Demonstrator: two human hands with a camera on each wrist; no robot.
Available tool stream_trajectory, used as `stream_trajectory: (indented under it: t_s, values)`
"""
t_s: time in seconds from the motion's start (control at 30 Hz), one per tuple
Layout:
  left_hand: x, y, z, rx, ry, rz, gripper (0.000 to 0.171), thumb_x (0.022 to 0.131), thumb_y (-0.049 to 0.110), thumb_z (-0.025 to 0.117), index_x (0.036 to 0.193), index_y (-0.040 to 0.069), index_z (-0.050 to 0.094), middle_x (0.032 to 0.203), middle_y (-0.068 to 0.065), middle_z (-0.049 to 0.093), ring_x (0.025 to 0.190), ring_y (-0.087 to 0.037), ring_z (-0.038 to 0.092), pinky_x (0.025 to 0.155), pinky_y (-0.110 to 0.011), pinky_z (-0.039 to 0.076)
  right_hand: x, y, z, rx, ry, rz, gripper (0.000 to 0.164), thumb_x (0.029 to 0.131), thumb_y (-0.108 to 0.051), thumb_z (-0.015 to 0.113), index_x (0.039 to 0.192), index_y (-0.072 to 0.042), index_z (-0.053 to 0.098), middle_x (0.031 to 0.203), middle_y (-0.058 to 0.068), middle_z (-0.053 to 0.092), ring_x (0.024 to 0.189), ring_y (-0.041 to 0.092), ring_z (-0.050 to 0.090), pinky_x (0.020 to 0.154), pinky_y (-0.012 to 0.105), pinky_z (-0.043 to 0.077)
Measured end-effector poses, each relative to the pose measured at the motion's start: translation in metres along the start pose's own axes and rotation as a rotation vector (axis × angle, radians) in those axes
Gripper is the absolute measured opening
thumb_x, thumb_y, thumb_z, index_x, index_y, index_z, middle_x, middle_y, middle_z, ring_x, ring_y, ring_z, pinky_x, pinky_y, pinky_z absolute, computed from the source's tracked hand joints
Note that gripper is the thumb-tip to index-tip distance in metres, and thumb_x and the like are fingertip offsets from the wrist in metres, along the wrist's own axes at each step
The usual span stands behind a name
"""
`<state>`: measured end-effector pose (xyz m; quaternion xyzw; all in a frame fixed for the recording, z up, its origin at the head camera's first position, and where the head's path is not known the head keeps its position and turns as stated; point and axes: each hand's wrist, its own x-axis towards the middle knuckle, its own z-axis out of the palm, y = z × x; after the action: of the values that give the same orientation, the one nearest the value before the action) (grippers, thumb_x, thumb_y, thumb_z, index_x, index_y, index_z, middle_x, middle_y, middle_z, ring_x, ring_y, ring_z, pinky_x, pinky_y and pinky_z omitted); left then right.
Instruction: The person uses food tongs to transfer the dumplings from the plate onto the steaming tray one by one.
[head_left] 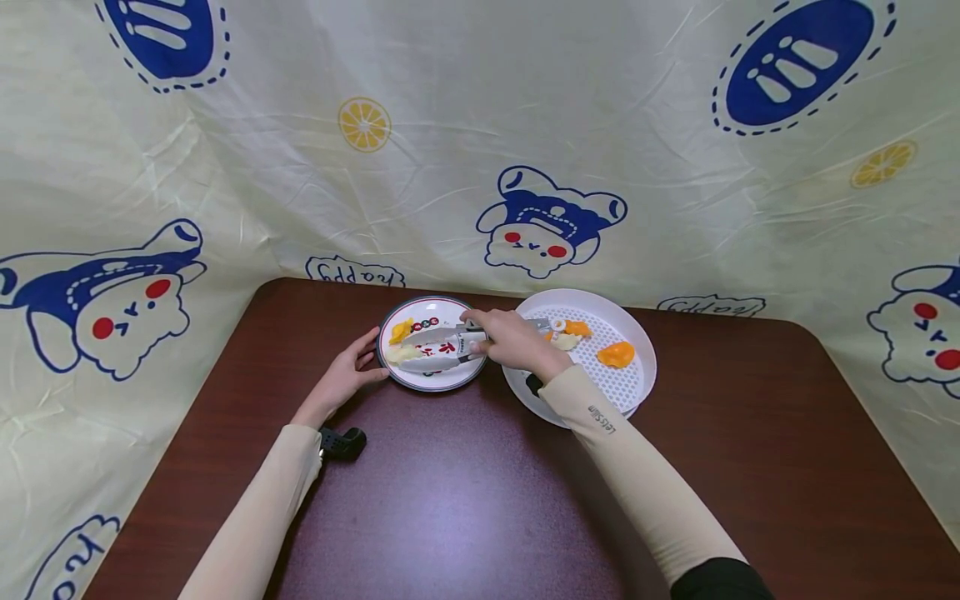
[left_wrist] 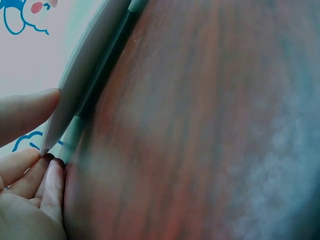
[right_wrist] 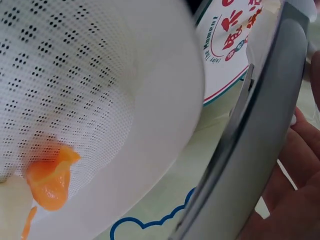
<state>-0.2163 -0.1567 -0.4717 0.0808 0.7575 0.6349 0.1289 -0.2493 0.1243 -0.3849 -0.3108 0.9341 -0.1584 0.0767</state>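
Observation:
My left hand (head_left: 345, 379) grips the left rim of a round white plate (head_left: 442, 382) with a dark edge and red print. The left wrist view shows its thumb (left_wrist: 30, 115) on the plate's side and its fingers curled below the rim. From the right, my right hand (head_left: 517, 340) holds a pair of metal tongs (head_left: 442, 364) over the plate, their arms spread apart. A yellow piece (head_left: 401, 331) and a pale piece (head_left: 403, 354) lie on the plate's left part, near the tong tips. Whether the tips touch either piece I cannot tell.
Right of the plate stands a white perforated basket (head_left: 643, 367), partly under my right forearm. It contains an orange piece (head_left: 617, 355), another orange piece (head_left: 577, 327) and a pale piece (head_left: 566, 342). A printed cloth (head_left: 435, 208) hangs behind the brown table (head_left: 420, 517).

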Motion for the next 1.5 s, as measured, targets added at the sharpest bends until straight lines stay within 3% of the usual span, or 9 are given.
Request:
stream_trajectory:
  t_s: [0.3,0.53,0.73,1.2,1.5]
  values:
    - [0.000,0.001,0.001,0.007,0.007,-0.007,0.076,0.089,-0.004,0.061,0.151,-0.003,0.017,0.152,-0.026,0.019,0.138,-0.040,0.023,0.112,-0.045,0.024,-0.004,0.002,-0.001,0.033,0.046,-0.006,0.044,0.088,-0.009,0.067,0.130,-0.003,0.055,0.113,0.016,0.063,0.102,0.030,0.058,0.093,0.044,0.044]
    - [0.001,0.000,0.001,0.002,0.008,-0.010,0.076,0.089,-0.004,0.061,0.151,-0.002,0.017,0.153,-0.025,0.019,0.138,-0.039,0.022,0.113,-0.044,0.023,-0.015,0.008,-0.009,0.131,0.077,0.019,0.041,0.090,-0.006,0.064,0.130,-0.003,0.055,0.119,0.016,0.061,0.105,0.034,0.056,0.093,0.045,0.043]
    - [0.001,0.000,0.000,-0.002,0.009,0.002,0.075,0.089,-0.005,0.060,0.150,-0.004,0.017,0.152,-0.027,0.019,0.138,-0.040,0.021,0.113,-0.044,0.022,-0.026,0.017,-0.017,0.160,0.128,0.016,0.043,0.090,-0.006,0.066,0.131,-0.003,0.055,0.125,0.014,0.060,0.112,0.033,0.054,0.100,0.047,0.040]
    - [0.000,-0.001,0.001,0.003,0.010,-0.016,0.076,0.090,-0.004,0.061,0.151,-0.002,0.016,0.153,-0.025,0.017,0.139,-0.039,0.020,0.113,-0.043,0.022,-0.061,0.040,-0.032,0.248,0.195,0.037,0.044,0.087,-0.001,0.067,0.130,-0.002,0.056,0.129,0.015,0.057,0.120,0.034,0.049,0.103,0.051,0.036]
    - [0.000,0.001,0.001,0.001,0.012,-0.015,0.076,0.090,-0.005,0.060,0.151,-0.002,0.016,0.153,-0.025,0.017,0.139,-0.039,0.020,0.113,-0.043,0.023,-0.095,0.064,-0.047,0.266,0.213,0.116,0.045,0.089,-0.004,0.065,0.133,-0.004,0.053,0.134,0.016,0.052,0.123,0.035,0.045,0.103,0.057,0.034]
